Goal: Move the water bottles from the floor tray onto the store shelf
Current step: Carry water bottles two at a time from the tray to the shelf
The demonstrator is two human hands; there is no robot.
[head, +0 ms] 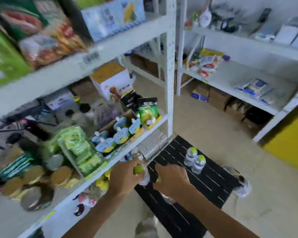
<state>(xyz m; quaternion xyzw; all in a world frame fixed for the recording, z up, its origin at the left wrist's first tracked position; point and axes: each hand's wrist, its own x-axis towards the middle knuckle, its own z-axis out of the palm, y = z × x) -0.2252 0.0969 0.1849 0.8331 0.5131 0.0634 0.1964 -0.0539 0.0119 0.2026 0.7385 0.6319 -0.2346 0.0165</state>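
Observation:
A black slatted floor tray (pixel 212 184) lies on the floor right of the white store shelf (pixel 127 146). Two clear water bottles with green caps (pixel 194 159) stand upright on the tray's far part. My left hand (pixel 126 176) is closed around a green-capped water bottle (pixel 142 170), held beside the shelf's front edge. My right hand (pixel 172 181) grips another bottle from above; only a bit of its green cap (pixel 159 179) and clear body show under the fingers. The view is blurred.
The shelf beside my hands holds green packets (pixel 79 152), blue spouted pouches (pixel 113 133) in a box and round tins (pixel 60 176). A second white shelf unit (pixel 248 69) stands at the right. A yellow wall panel (pixel 289 143) edges the floor.

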